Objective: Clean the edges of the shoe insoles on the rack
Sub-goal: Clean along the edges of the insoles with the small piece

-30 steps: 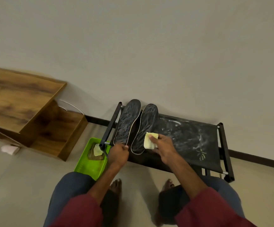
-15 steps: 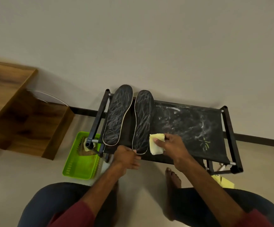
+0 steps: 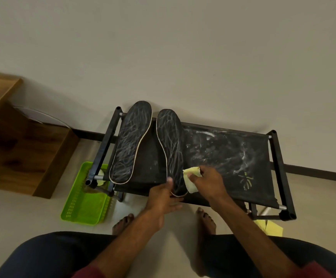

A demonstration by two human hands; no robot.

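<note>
Rack (image 3: 219,149) holds two insoles at its left end. Left hand (image 3: 163,199) grips the heel of the inner insole (image 3: 171,145); right hand (image 3: 208,184) pinches a yellow cloth (image 3: 191,182) against its edge. Outer insole (image 3: 131,143) lies untouched.

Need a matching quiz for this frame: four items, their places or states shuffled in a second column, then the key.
Things:
1. left insole
2. right insole
3. cloth
4. green basket

States:
a. on the floor by the left end of the rack
b. pinched in the right hand, against an insole's edge
c. lying on the rack, no hand on it
d. heel end held by the left hand

Pairs: 1-c; 2-d; 3-b; 4-a
</note>
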